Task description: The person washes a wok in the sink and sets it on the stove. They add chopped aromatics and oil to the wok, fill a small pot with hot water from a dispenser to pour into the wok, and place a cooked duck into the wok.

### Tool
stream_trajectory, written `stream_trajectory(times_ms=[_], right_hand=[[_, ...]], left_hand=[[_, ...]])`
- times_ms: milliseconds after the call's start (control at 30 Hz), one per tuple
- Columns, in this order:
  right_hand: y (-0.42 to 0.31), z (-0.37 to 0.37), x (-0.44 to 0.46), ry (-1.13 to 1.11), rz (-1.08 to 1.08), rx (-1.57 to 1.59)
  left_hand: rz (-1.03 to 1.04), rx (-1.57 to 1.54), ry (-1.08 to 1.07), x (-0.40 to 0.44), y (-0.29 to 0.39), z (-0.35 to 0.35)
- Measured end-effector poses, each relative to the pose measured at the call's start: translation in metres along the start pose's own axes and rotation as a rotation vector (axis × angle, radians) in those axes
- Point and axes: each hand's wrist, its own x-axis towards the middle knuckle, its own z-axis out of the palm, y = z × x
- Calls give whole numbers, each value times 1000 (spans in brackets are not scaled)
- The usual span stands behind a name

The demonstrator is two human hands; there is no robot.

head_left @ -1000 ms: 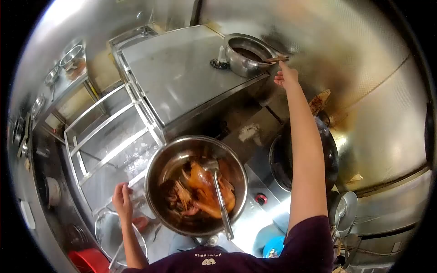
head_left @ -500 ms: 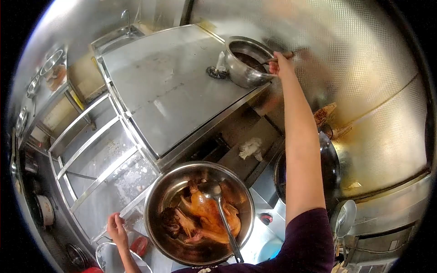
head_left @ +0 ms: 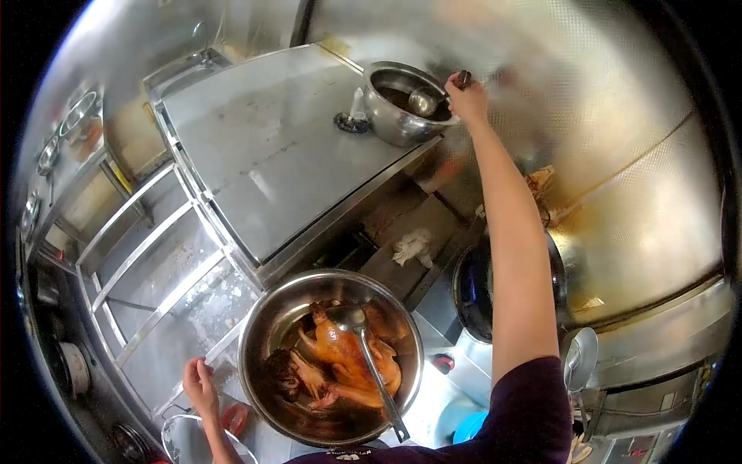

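Right hand [head_left: 468, 100]: fingers closed around the handle of a ladle [head_left: 423, 102], its cup within the mouth of a pot [head_left: 393, 122] on the worktop [head_left: 247, 147]. Left hand [head_left: 202, 389]: fingers loosely parted, near a bowl [head_left: 272, 329].

A round steel pot [head_left: 390, 124] stood at the flat silver worktop's [head_left: 247, 155] right corner.
A silver ladle's [head_left: 422, 104] bowl was inside; off the near corner, a round steel basin [head_left: 267, 332] held a brown bird [head_left: 340, 348] and steel spoon [head_left: 376, 371].
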Motion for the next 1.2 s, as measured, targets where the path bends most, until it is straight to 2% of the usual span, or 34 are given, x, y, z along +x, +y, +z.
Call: stream_trajectory(times_ms=[100,133,267,367,400,500,867,1033,1200], right_hand=[[17,11,2,97,51,79],[10,8,-2,150,154,280],[-4,-16,6,286,334,500],[-10,-37,9,319,299,635],[-12,-44,10,297,356,628],[-11,-60,12,241,324,708],[-30,-128,-19,219,310,642],[-8,-162,-32,158,332,651],[3,-182,-79,199,313,696]], left_hand=[[-1,12,-10,0,-2,-1],[2,27,-15,0,0,-3],[10,48,5,-1,1,-5],[4,28,-18,-3,2,-4],[5,23,-21,-4,3,-3],[10,14,-35,-7,5,-2],[43,-11,-27,-25,3,-8],[88,-19,-48,-33,11,-5],[120,-39,-45,-46,19,-3]])
